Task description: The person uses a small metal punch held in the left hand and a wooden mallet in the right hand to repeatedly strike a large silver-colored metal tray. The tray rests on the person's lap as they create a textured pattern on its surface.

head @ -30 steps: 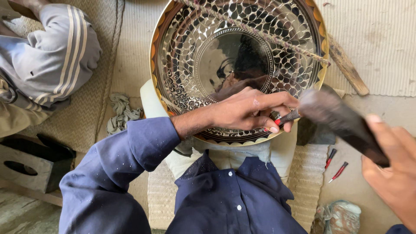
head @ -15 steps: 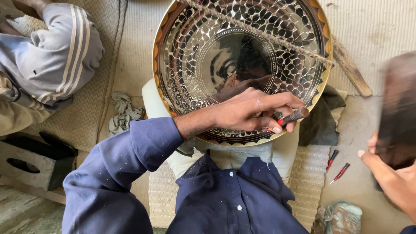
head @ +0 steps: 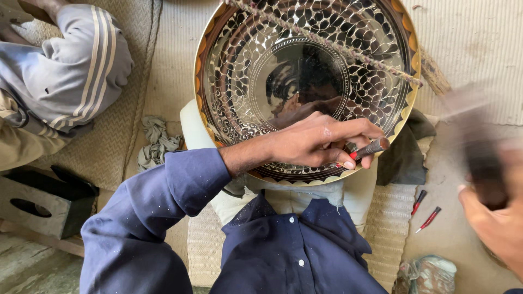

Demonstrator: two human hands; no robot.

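Resting on the person's lap, the engraved metal tray holds its place, and the left hand stays pinching a chisel against the tray's lower rim. Right of the tray, the right hand has dropped lower, gripping a hammer. Motion blur smears the hammer, and the frame edge cuts off the right hand.

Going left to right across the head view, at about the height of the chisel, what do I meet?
Striped trouser leg → crumpled rag → left hand on the engraved metal tray → chisel → dark cloth → blurred hammer in the right hand.
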